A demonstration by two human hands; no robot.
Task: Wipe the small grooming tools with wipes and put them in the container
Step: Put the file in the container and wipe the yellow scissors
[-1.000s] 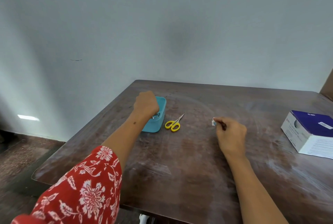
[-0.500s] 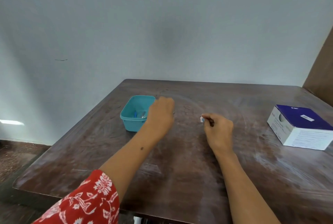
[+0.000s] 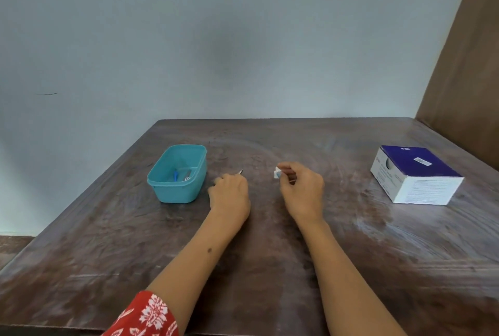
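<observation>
A teal plastic container (image 3: 178,195) sits on the dark wooden table (image 3: 270,268) left of centre, with a few small tools lying inside it. Just to its right, my left hand (image 3: 229,195) is closed over the small scissors; only the metal blade tip (image 3: 240,171) pokes out past the fingers, and the yellow handles are hidden. My right hand (image 3: 302,190) pinches a small folded white wipe (image 3: 277,173) between thumb and fingers, a short gap right of the scissors' tip.
A blue and white box (image 3: 415,176) lies on the table at the right. A brown panel (image 3: 464,65) rises at the far right corner. A pale wall stands behind the table's back edge.
My left hand left the container, moved right onto the yellow scissors and closed on them. My right hand kept the wipe. The camera view shifted.
</observation>
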